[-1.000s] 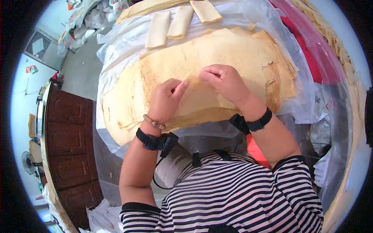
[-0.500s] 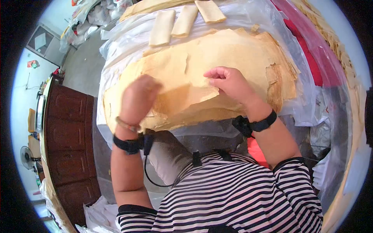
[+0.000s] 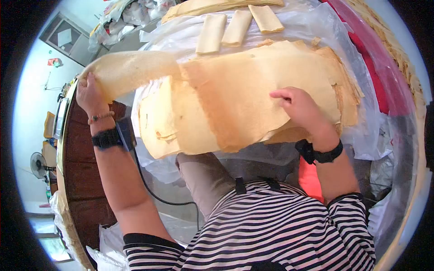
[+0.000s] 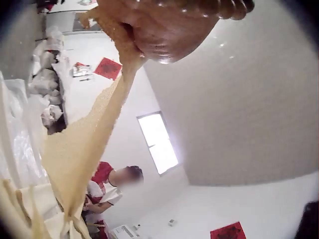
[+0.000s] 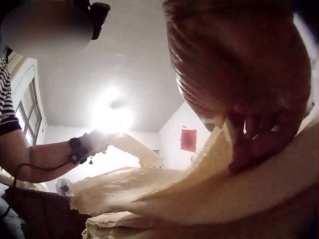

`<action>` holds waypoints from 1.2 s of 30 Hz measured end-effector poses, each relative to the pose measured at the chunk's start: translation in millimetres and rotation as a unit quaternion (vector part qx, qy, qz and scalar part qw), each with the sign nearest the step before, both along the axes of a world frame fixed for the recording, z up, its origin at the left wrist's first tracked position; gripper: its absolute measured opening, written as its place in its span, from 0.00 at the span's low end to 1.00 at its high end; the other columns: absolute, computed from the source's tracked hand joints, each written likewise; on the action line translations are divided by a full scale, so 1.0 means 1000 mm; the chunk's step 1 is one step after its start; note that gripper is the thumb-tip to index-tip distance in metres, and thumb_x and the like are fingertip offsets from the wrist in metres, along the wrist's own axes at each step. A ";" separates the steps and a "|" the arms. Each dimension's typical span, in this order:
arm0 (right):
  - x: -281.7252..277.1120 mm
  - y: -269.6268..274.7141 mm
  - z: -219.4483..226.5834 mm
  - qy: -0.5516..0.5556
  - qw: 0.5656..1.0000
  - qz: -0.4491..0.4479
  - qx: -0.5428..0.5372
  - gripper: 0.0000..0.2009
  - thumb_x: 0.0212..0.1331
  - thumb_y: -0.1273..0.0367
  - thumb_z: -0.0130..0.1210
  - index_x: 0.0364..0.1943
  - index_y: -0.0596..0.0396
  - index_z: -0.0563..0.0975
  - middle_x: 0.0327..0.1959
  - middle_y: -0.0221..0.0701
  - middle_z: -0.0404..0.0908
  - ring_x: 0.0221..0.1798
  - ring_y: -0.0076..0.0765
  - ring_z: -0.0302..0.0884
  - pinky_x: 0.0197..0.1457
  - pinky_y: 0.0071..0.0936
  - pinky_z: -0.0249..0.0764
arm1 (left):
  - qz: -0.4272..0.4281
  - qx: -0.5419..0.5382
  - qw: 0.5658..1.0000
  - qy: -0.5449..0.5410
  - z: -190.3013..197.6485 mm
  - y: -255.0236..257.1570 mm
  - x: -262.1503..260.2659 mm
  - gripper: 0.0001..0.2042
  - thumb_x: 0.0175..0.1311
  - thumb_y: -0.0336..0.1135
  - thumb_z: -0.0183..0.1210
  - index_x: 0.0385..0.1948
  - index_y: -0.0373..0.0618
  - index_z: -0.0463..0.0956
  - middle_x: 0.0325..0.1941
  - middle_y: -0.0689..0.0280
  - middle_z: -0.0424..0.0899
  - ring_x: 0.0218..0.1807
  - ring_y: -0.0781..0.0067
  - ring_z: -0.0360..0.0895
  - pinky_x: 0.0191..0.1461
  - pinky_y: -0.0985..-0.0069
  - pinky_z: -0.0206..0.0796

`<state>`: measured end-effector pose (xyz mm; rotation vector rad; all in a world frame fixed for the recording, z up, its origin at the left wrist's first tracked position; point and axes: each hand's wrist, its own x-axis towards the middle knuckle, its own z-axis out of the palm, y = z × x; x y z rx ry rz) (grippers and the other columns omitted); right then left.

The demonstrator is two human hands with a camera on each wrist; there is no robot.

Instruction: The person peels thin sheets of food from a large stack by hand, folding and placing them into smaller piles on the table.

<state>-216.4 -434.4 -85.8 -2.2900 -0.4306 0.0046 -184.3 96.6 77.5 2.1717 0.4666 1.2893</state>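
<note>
My left hand point(image 3: 92, 95) is raised at the far left and grips the end of a thin tan sheet point(image 3: 131, 70). From there the sheet stretches right, over a pile of similar tan sheets point(image 3: 156, 110) with ragged edges. In the left wrist view the sheet hangs in a twisted fold below that hand. Over the right part of the pile, my right hand point(image 3: 300, 106) pinches a sheet edge; the right wrist view shows the raised tan edge point(image 5: 214, 152) between its thumb and fingers. A browner band point(image 3: 217, 108) crosses the sheets between the hands.
Three folded tan pieces point(image 3: 211, 34) lie at the back on white plastic sheeting point(image 3: 312, 22). A dark wooden cabinet point(image 3: 88, 167) stands to the left, with a fan point(image 3: 38, 165) beyond. Another person point(image 4: 102, 174) appears in the left wrist view.
My left hand has swung far left and up from the middle of the pile, drawing the sheet end off it. My right hand has stayed over the right part of the pile.
</note>
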 end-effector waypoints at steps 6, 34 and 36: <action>0.009 -0.042 0.005 -0.070 0.995 -0.015 -0.065 0.14 0.60 0.77 0.54 0.47 0.52 0.85 0.41 0.41 0.82 0.47 0.48 0.80 0.53 0.37 0.75 | -0.151 -0.164 0.975 -0.022 -0.014 0.022 0.026 0.12 0.71 0.36 0.60 0.49 0.41 0.84 0.39 0.70 0.86 0.36 0.78 0.80 0.39 0.78 0.73; 0.024 -0.029 0.001 -0.293 0.951 0.062 -0.072 0.11 0.58 0.66 0.61 0.44 0.47 0.85 0.54 0.36 0.82 0.59 0.48 0.78 0.63 0.44 0.73 | -0.538 0.323 0.743 0.232 -0.076 -0.266 -0.032 0.35 0.53 0.48 0.74 0.65 0.51 0.75 0.69 0.55 0.77 0.72 0.50 0.71 0.74 0.56 0.61; 0.008 -0.029 -0.008 -0.275 0.952 0.104 -0.082 0.15 0.57 0.62 0.64 0.48 0.44 0.85 0.62 0.36 0.79 0.66 0.47 0.74 0.68 0.47 0.69 | -0.472 0.367 0.709 0.374 -0.103 -0.245 -0.090 0.46 0.43 0.51 0.77 0.71 0.60 0.68 0.78 0.62 0.65 0.79 0.53 0.60 0.79 0.49 0.49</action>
